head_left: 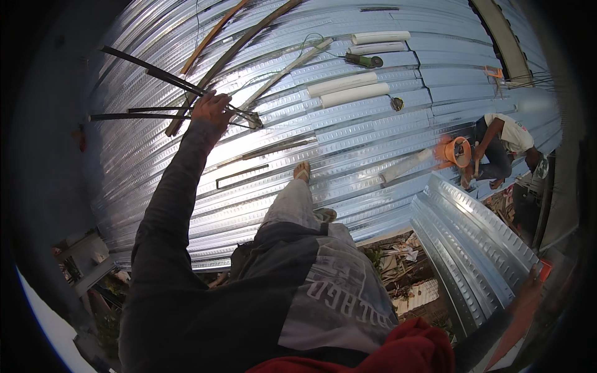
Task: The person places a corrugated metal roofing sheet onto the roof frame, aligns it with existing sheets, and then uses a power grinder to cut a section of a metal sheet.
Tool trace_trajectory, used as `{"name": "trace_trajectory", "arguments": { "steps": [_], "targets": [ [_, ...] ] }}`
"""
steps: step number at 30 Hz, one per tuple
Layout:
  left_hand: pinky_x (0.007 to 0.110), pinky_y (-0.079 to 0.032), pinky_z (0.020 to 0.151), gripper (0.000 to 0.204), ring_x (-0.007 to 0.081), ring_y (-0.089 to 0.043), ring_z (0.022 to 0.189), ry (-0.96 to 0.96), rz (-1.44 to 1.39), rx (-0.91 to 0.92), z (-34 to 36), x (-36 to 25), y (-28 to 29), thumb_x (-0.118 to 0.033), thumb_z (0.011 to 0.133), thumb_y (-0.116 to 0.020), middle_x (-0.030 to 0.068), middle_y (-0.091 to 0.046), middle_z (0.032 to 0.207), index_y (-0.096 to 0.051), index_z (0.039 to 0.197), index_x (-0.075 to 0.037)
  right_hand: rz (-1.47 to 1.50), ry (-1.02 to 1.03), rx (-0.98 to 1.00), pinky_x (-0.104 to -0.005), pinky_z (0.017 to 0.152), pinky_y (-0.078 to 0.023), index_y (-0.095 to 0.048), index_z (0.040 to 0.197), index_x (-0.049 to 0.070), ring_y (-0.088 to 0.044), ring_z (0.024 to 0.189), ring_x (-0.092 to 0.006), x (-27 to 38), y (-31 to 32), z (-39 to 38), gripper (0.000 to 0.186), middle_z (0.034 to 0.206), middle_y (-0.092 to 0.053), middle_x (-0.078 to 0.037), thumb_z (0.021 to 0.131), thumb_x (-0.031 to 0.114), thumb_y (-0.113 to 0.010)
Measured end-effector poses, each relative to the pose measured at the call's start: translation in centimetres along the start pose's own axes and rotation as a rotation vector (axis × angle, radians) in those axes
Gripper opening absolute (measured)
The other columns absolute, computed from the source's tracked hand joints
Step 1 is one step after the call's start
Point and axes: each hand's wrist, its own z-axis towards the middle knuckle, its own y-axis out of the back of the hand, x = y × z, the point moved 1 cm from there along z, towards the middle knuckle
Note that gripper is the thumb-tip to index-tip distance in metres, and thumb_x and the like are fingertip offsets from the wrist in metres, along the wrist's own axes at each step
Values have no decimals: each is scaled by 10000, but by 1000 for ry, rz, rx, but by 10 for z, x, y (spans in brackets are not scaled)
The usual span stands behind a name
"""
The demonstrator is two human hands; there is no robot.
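Head view shows your left hand (211, 109) on an outstretched arm, fingers closed around thin, dark, straight bars (134, 61) over ribbed, shiny, silvery metal decking (354, 143). Your right hand (530, 287) extends sideways, near a silvery, embossed metal sheet (472, 239); I cannot tell its grip.

The person wears a dark grey top (205, 311) with a long, close-fitting left sleeve (163, 214) and a paler grey printed panel (329, 292) bearing light lettering. Red cloth (416, 348) bunches over it, above light greyish trousers (289, 205) and open sandals (302, 176).
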Motion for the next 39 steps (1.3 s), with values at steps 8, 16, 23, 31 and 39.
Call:
{"name": "trace_trajectory", "arguments": {
  "steps": [8, 16, 23, 31, 39],
  "targets": [
    [494, -484, 888, 279, 304, -668, 1028, 48, 566, 585, 76, 11, -22, -267, 917, -592, 115, -694, 1084, -700, 1091, -77, 390, -55, -12, -379, 1080, -407, -572, 1367, 8, -579, 1219, -315, 58, 31, 96, 538, 1358, -582, -223, 1024, 413, -488],
    [424, -511, 874, 564, 245, -688, 1043, 245, 182, 903, 89, 18, -35, -570, 831, -715, 93, -720, 1100, -720, 1108, -78, 670, 52, -182, -366, 1103, -395, -595, 1359, 41, -565, 1249, -288, 340, 82, 115, 411, 1300, -605, -208, 1042, 241, -427],
    [483, -468, 956, 648, 296, -655, 1110, 409, 10, 927, 97, 12, -23, -636, 817, -678, 105, -689, 1204, -688, 1191, -107, 1065, 289, -8, -280, 900, -459, -674, 1221, -2, -634, 955, -167, 516, 79, 223, 422, 988, -691, -106, 981, 342, -620],
    [535, -196, 1191, 1341, 484, -117, 1482, 668, -723, -443, 252, 33, -12, -607, 628, -865, 350, -114, 1580, -131, 1549, 34, 1336, 859, 204, -252, 883, -458, -687, 1182, -23, -627, 946, -123, 851, 169, 283, 497, 1030, -707, -75, 920, 399, -706],
    [501, -398, 1106, 1116, 386, -477, 1336, 355, -234, -1079, 374, 209, 277, -562, 580, -897, 211, -499, 1437, -414, 1465, -82, 1715, 1403, 514, -218, 580, -408, -691, 1053, 10, -559, 639, -73, 1031, 303, 252, 303, 773, -667, -4, 908, 273, -733]
  ]
}}
